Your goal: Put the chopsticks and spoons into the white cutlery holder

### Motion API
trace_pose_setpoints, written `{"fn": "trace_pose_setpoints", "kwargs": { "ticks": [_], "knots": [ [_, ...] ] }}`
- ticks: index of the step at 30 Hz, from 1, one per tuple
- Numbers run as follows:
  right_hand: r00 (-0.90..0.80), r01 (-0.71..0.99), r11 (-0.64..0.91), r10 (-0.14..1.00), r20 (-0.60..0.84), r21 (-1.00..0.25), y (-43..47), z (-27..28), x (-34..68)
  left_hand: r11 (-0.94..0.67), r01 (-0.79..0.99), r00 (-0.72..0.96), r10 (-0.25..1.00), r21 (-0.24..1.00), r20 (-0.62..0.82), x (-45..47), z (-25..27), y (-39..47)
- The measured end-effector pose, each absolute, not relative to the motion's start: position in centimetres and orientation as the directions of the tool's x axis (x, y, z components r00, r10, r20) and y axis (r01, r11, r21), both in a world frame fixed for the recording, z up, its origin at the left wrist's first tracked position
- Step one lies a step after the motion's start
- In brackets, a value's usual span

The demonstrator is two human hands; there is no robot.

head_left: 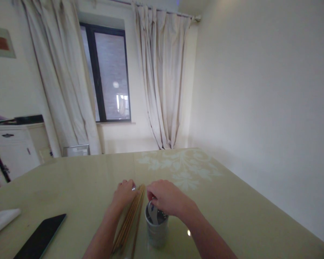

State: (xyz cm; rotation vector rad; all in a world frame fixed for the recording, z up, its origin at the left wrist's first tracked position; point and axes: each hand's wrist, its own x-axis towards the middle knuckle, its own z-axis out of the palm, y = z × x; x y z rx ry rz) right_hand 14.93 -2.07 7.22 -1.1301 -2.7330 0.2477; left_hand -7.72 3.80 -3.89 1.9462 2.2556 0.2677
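Left hand: the left hand is placed at the far end of the chopsticks with fingers curled; whether any are gripped cannot be told.
Right hand: the right hand is bent over the utensil cup, fingers drawn together beside the spoon; a firm hold on it cannot be confirmed.
Chopsticks: a bundle of wooden chopsticks is laid lengthwise on the table, left of the cup; one is set slightly apart, nearest the cup.
Cup: grey, stood upright; the pale spoon, marked in blue, is contained within.
Table surface: glossy, green-toned; a pale leaf pattern is seen towards the far edge.
Table, left side: a black flat device and a white object are noted, well apart from the cup.
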Motion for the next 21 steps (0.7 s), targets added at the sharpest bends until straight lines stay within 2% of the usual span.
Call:
{"fn": "trace_pose_setpoints", "kwargs": {
  "ticks": [5,9,13,16,17,19,21],
  "knots": [
    [-0.672,0.692,0.675,0.732,0.113,-0.255,-2.2,7.8,15.6,0.031,0.975,-0.02,0.999,0.222,-0.05,-5.2,-3.4,3.1],
    [-0.618,0.711,0.638,0.767,0.17,-0.296,-2.4,8.9,16.7,0.029,0.975,-0.013,0.997,0.219,-0.074,-4.8,-3.1,2.4],
    [-0.556,0.707,0.631,0.775,0.3,-0.32,-2.9,10.4,18.2,0.052,0.968,-0.034,0.996,0.244,-0.08,-5.1,-2.9,2.2],
    [-0.49,0.642,0.654,0.751,0.442,-0.399,-3.2,11.5,18.9,0.048,0.957,-0.035,0.998,0.287,-0.048,-5.0,-1.4,2.4],
    [-0.461,0.613,0.663,0.742,0.487,-0.429,-3.3,11.8,19.0,0.028,0.946,-0.024,1.0,0.322,-0.018,-4.8,-0.5,2.4],
    [-0.397,0.563,0.679,0.722,0.566,-0.472,-3.3,12.1,18.8,-0.076,0.874,0.035,0.995,0.48,0.093,-4.1,2.0,2.0],
    [-0.333,0.534,0.688,0.706,0.625,-0.492,-3.2,12.0,18.4,-0.29,0.593,0.098,0.952,0.751,0.29,-2.8,4.8,1.0]
  ]
}}
